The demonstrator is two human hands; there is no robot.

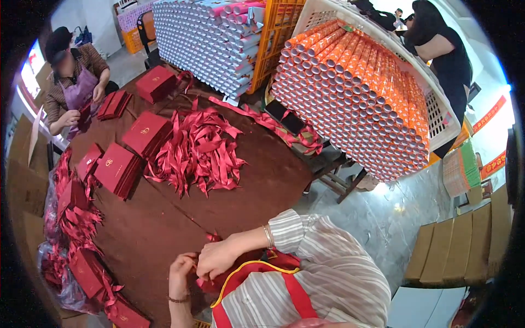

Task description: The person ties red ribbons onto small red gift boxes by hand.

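Red ribbon-like piece [204, 284], head view: located directly beneath the hands, beside the red apron [298, 292]. Left hand [183, 266]: fingers bent, close against the right hand. Right hand [217, 259]: fingers curled downward; whether either hand pinches the piece cannot be determined. Ribbon pile [199, 150]: farther up the brown tablecloth [158, 240], beside stacked red boxes [116, 168]
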